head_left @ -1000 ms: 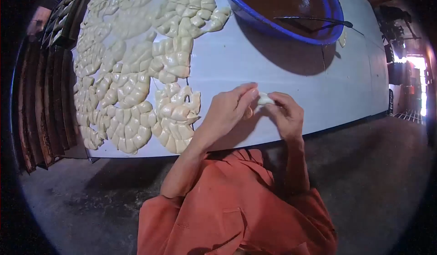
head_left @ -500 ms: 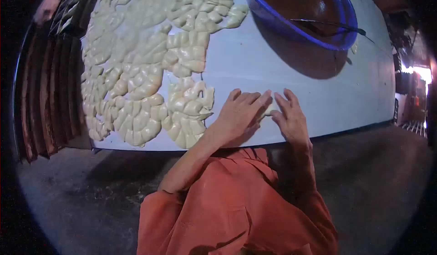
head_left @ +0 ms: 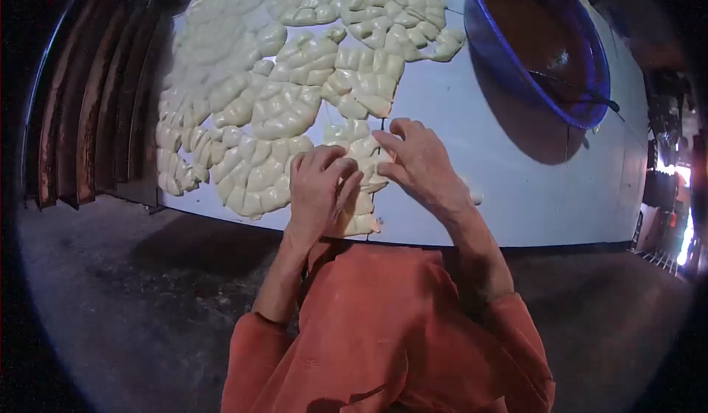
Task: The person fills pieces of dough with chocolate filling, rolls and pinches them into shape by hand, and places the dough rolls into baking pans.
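The desk (head_left: 450,96) bore a blue basin (head_left: 498,51) and dough (head_left: 361,206). Over it, the right hand (head_left: 424,158) held thumb and forefinger apart; the left hand (head_left: 316,188) curled its fingers, grip unclear.

No Readable Text

No lettering, label, brand, number or sign to be read anywhere in view.
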Demonstrator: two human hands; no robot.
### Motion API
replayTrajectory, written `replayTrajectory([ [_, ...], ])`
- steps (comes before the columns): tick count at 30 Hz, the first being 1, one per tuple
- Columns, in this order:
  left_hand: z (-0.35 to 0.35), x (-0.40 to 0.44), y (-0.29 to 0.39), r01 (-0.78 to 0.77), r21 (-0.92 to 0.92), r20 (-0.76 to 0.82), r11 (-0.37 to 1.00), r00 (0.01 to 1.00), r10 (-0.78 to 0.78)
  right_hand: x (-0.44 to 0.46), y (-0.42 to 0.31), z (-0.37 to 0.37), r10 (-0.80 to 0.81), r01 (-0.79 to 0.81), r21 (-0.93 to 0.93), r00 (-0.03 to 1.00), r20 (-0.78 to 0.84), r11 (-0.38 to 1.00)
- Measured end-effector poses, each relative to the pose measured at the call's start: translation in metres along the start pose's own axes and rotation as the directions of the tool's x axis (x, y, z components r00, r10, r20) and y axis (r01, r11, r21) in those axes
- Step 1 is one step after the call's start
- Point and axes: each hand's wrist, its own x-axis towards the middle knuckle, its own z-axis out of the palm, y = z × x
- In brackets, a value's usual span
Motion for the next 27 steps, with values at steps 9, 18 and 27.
replayTrajectory([
  [9,-0.013,-0.015,-0.019,-0.071,-0.122,0.011,0.990,0.997,0.073,-0.023,-0.016,-0.006,0.482,-0.368,0.506,0.869,-0.110,0.780],
  [18,-0.019,-0.002,-0.019,-0.087,-0.094,0.075,0.992,0.993,0.094,-0.032,-0.041,0.012,0.154,-0.155,0.134,0.988,0.020,0.979],
  [27,-0.021,0.004,-0.031,-0.059,-0.180,-0.016,0.982,0.998,0.057,0.011,-0.021,0.019,0.285,-0.251,0.157,0.923,-0.259,0.955],
])
